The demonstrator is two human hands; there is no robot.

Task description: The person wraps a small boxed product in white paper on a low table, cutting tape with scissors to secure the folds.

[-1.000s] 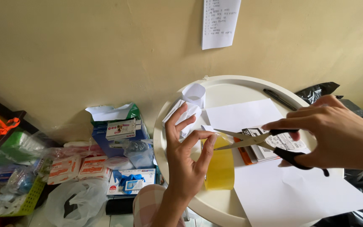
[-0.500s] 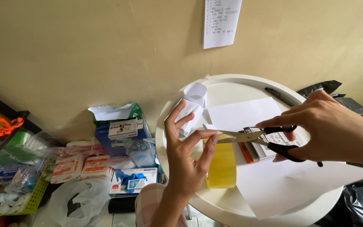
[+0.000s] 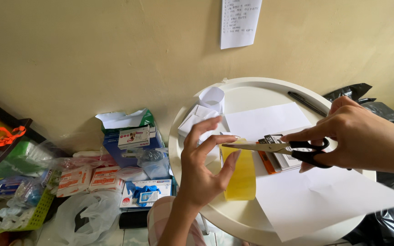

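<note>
Scissors (image 3: pixel 274 148) closed across the tape roll (image 3: pixel 239 171): right hand (image 3: pixel 365 139) grips handles, left hand (image 3: pixel 201 171) grips roll; strip looks severed.

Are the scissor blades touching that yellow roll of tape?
Touching. In the head view the closed blades of the scissors lie across the top edge of the yellow tape roll, with no gap showing, while the left hand grips the roll.

Soft even daylight, faint shadows on the wall, no glare, sharp centre, wide-angle bending at edges
</note>
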